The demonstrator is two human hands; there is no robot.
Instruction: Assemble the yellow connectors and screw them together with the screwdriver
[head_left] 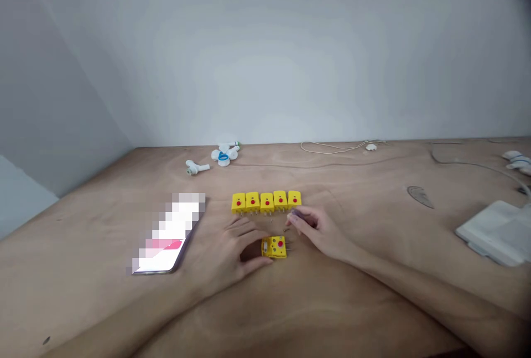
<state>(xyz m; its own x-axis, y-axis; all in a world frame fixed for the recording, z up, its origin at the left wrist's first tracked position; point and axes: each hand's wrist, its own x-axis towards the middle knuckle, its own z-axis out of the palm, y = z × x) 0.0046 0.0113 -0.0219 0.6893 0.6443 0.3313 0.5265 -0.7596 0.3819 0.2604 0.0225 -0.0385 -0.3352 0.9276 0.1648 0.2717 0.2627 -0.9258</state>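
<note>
A yellow connector block with red dots point(274, 247) lies on the wooden table point(373, 291) between my hands. My left hand point(232, 250) rests beside it, thumb and fingers curled round its left side and holding it. My right hand point(319, 228) is just right of the block, fingers pinched on a small dark tool point(295, 214) whose tip points toward the block. Behind them stands a row of several identical yellow blocks point(266, 202), each with a red dot.
A phone point(168, 236) lies flat at the left. White plastic fittings point(215, 160) and a thin white cable point(340, 148) lie near the wall. A white flat device point(495, 231) with a cable sits at the right edge.
</note>
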